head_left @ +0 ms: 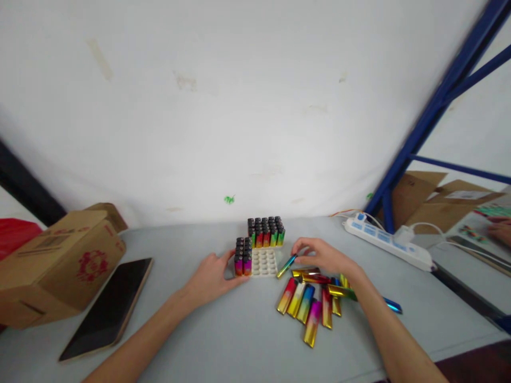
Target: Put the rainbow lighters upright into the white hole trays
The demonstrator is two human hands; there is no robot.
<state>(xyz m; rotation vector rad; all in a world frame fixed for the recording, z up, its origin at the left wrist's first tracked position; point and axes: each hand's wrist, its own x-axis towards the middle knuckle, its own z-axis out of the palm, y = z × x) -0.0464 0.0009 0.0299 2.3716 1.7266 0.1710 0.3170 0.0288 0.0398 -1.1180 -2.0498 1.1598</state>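
Note:
My left hand holds the left end of a white tray with rows of slots, thumb along its front edge. Two columns of upright purple-and-orange lighters with black tops stand in the tray's left side; the slots right of them are bare. My right hand pinches one end of a blue-green and gold lighter casing, tilted just right of the tray. Under and in front of that hand lies a loose pile of shiny casings in red, gold, blue and purple.
Behind the tray stands a block of black-topped lighters. A cardboard box and a dark tablet-like slab lie at left. A white power strip with cables is at right, near a blue frame. Another person's hand shows far right.

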